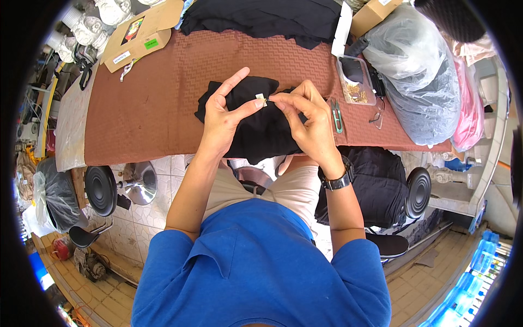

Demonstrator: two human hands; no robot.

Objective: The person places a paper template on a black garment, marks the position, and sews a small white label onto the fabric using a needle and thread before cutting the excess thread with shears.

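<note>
One small pale tag point(261, 100) sits pinched between both hands over a black cloth point(261, 131) on the brown table point(147, 109). The left hand point(223, 117) and right hand point(308, 120) squeeze it with thumb and fingertips. Green snips point(338, 115) lie nearby.

Black garment point(261, 131), zigzag-textured brown tablecloth point(163, 98)

A flat brown carton point(143, 34) with small coloured labels lies at the tabletop's far left corner. A smaller brown box point(372, 14) stands far right. A small white tag point(261, 100) sits on black cloth.

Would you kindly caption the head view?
Both hands, left hand and right hand, pinch a small tag over black fabric.
</note>
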